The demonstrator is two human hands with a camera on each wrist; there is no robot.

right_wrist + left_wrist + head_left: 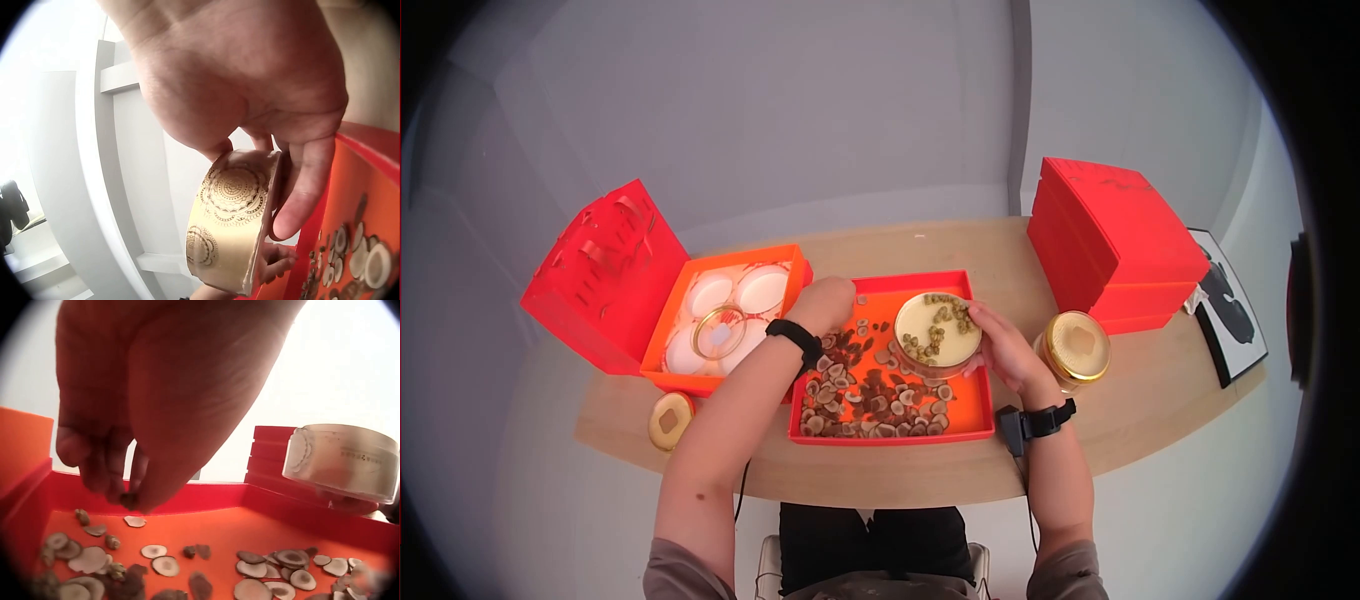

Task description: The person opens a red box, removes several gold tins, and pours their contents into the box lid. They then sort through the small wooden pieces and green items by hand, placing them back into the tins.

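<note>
My left hand is over the far left corner of the red tray. In the left wrist view its fingertips pinch a small dark dried piece. Dried round slices with pale middles and dark rims lie scattered on the tray's orange floor, mixed with small greenish-brown buds. My right hand grips a round tub by its side, over the tray's right part. Several greenish buds lie inside it. Gold mandala patterns mark the tub's wall in the right wrist view.
Left of the tray, an open orange box with a raised red lid holds white round wells and a clear ring-rimmed lid. A gold-lidded jar, a red box and a framed picture stand right. A gold lid lies front left.
</note>
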